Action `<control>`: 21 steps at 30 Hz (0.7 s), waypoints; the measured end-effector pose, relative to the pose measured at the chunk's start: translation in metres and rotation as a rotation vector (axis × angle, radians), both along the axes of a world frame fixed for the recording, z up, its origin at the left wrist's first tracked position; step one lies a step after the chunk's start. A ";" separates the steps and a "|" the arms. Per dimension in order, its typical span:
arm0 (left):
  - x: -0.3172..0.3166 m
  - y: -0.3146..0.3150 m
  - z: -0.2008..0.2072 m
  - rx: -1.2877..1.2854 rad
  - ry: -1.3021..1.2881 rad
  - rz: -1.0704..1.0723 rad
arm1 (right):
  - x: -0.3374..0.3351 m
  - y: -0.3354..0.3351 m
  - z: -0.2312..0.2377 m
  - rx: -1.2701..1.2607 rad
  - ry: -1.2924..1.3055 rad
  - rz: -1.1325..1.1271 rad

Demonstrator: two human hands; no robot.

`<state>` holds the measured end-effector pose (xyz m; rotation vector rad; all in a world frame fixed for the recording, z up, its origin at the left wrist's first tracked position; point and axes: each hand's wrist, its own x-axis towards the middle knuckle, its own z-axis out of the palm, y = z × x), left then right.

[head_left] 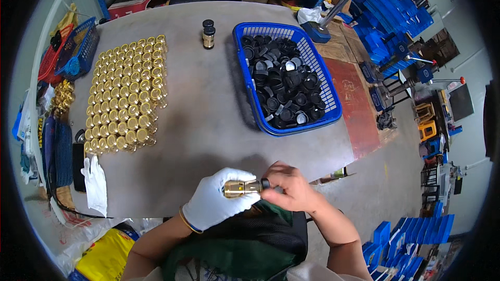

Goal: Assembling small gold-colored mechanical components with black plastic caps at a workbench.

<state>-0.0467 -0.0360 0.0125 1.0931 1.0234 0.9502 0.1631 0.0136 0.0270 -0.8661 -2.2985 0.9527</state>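
Observation:
My left hand (213, 203), in a white glove, is wrapped round a small gold-coloured cylinder (236, 189) with a clear section, which lies sideways in its fingers near the table's front edge. With bare fingers my right hand (291, 187) grips a black cap (265, 183) at the right end of that cylinder. Whether the cap is screwed on cannot be made out. Farther back, a similar gold cylinder with black ends (208, 34) stands upright. Many gold-topped small glass jars (125, 91) are packed in rows on the left of the table.
A blue plastic basket (252, 93) full of black caps (284, 80) stands right of centre on the grey table (192, 104). A spare white glove (95, 184) lies at the left edge. Blue and red baskets (78, 47) stand far left. A hand press (317, 30) is at the back right.

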 end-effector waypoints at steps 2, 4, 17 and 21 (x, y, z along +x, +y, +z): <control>0.003 -0.003 -0.003 0.314 0.158 0.079 | 0.002 0.001 0.003 -0.318 -0.093 0.053; 0.005 -0.001 0.001 0.257 0.140 0.097 | 0.004 0.018 0.003 -0.099 -0.131 -0.085; -0.006 0.015 0.006 -0.146 -0.081 0.358 | 0.045 0.140 -0.021 -0.140 -0.399 -0.398; -0.008 0.012 -0.008 -0.235 -0.296 0.333 | 0.017 0.089 -0.005 -0.059 0.020 -0.500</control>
